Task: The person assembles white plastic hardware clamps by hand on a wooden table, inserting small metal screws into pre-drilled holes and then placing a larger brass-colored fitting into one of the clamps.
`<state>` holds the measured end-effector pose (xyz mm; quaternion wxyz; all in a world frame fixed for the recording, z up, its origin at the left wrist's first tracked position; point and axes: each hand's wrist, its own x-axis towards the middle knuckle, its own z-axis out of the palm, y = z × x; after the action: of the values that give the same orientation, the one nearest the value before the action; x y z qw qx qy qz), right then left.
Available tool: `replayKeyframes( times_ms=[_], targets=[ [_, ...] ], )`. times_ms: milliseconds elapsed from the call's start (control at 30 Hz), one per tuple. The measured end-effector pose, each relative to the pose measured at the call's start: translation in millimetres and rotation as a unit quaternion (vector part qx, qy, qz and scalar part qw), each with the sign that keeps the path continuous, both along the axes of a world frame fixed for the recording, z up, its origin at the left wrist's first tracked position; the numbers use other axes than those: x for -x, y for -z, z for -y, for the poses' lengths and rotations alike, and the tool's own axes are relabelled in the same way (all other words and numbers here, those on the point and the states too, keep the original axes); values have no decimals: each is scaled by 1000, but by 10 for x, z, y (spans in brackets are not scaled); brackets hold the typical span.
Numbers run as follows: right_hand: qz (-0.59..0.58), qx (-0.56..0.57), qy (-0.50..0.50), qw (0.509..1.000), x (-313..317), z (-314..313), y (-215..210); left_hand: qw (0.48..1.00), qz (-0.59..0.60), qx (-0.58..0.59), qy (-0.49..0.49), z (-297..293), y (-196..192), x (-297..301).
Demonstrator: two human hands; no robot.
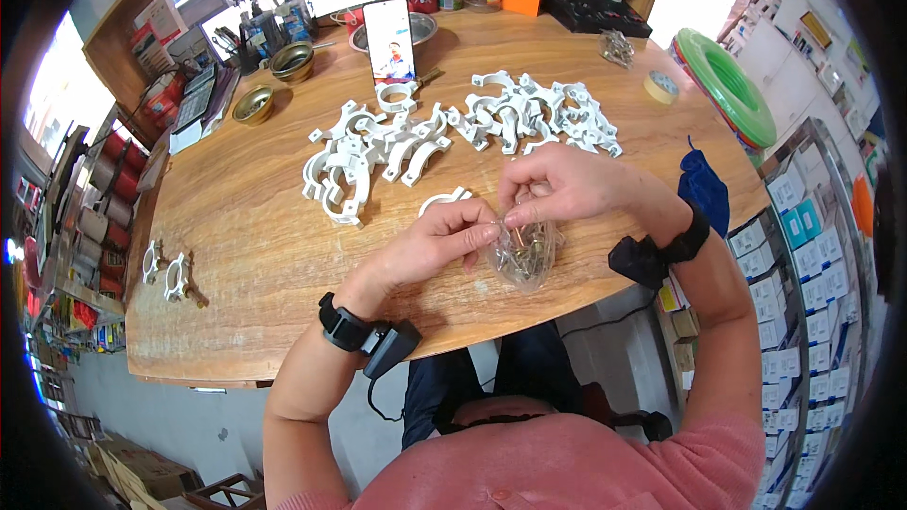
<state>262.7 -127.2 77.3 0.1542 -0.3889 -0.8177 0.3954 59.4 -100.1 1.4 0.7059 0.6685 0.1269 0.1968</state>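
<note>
My left hand (436, 244) pinches the edge of a small clear plastic bag of metal screws (522, 255) resting on the wooden table (255, 255). My right hand (559, 187) has its fingertips in the bag's mouth, pinched among the screws. A white half clamp (444, 199) lies just beyond my left fingers. Two piles of white plastic pipe clamps (373, 156) (534, 113) spread across the table's middle.
A phone (390, 40) stands upright at the back, beside brass bowls (253, 104). Two assembled clamps (165, 274) sit at the left edge. A tape roll (660, 87), a blue cloth (704, 189) and a green coil (727, 85) lie to the right. Shelves of boxes (803, 255) stand further right.
</note>
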Motion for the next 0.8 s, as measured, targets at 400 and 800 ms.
replayKeyframes(
  times_ms=[400, 800],
  targets=[
    [-57, -75, 17, 995, -245, 14, 158, 997, 26, 23, -64, 34, 33, 59],
    [-83, -200, 181, 959, -136, 177, 426, 990, -9, -47, -135, 54, 63, 17]
  ],
)
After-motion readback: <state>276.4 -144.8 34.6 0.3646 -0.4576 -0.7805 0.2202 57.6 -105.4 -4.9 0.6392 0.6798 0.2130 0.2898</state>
